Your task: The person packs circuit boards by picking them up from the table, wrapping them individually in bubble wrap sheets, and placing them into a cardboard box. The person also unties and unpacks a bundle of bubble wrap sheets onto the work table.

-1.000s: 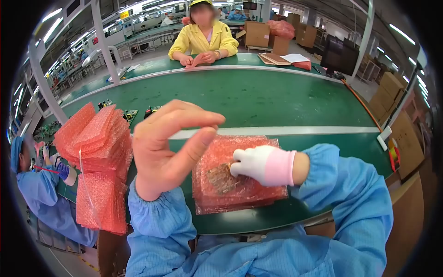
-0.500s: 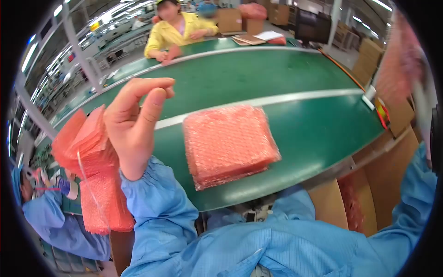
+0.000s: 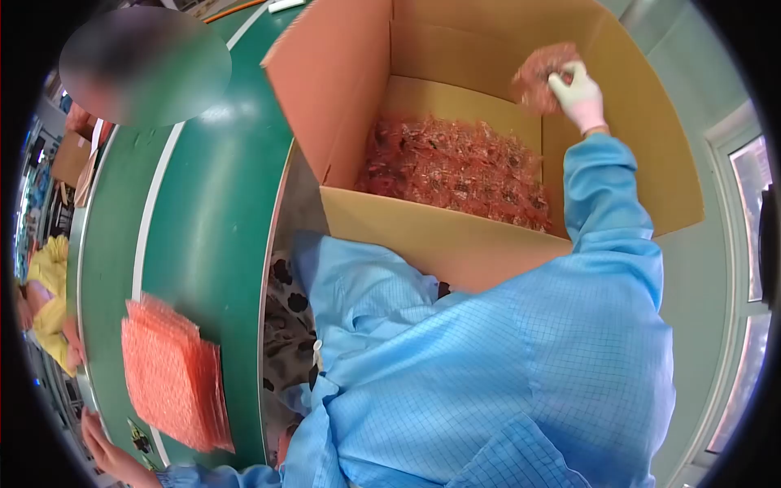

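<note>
My right hand (image 3: 579, 93), in a white and pink glove, grips a pink bubble-wrap packet (image 3: 541, 75) inside the upper right of a large cardboard box (image 3: 439, 224). Something dark shows through the wrap. Below and left of that hand, rows of similar wrapped packets (image 3: 464, 167) lie on the box floor. At the lower left, my bare left hand (image 3: 110, 454) has its fingers stretched out and holds nothing visible. It is beside a small green circuit board (image 3: 140, 439) and below a stack of pink bubble-wrap bags (image 3: 171, 378) on the green table (image 3: 203, 211).
The table's edge (image 3: 277, 211) runs between the box and the work surface. A person in yellow (image 3: 50, 301) is at the far left, across the table. A pale wall (image 3: 695, 325) with windows stands at the right.
The view has swung right to the box. My right hand has moved from the bag stack into the box, carrying the packet. My left hand has gone from curled fingers to stretched ones.
</note>
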The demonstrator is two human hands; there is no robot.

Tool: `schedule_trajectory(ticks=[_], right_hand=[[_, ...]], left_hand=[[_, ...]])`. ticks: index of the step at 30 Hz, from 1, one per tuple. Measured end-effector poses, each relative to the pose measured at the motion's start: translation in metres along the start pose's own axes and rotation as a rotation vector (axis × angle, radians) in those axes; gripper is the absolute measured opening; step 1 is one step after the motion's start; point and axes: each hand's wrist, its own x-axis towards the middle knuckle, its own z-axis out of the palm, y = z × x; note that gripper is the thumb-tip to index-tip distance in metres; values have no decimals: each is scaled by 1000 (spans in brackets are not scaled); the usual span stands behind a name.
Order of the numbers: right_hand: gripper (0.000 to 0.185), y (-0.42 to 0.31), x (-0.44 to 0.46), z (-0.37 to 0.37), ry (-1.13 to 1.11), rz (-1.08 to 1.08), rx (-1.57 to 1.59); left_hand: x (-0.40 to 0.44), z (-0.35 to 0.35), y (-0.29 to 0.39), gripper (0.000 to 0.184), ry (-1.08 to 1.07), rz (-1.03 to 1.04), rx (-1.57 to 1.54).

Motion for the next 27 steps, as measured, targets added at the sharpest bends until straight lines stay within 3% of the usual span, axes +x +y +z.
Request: schedule_trajectory(ticks=[3,5,9,13,16,19,21,24,27], right_hand=[[34,26,-23,25,-229,209,-193],[31,54,-24,45,-336,273,-285],[34,84,-32,85,-679,180,-636],[31,130,-59,143,-791,198,-709],[29,139,-70,171,-833,290,-704],[26,166,-78,201,-867,338,-642],[25,211,-100,213,-908,179,-545],[26,329,-129,243,-892,-477,-296],[25,311,-110,272,-946,-303,-319]], left_hand=[[20,1,-61,35,-175,-38,112],[19,7,-64,35,-304,-37,114],[4,23,-39,34,-591,-71,229],[-3,29,-45,34,-623,-140,197],[-12,15,-57,61,-711,-355,35],[-9,32,-47,33,-569,-142,359],[-19,37,-34,29,-541,-219,329],[-26,51,-7,24,-507,-220,329],[-32,63,11,23,-434,-235,257]])
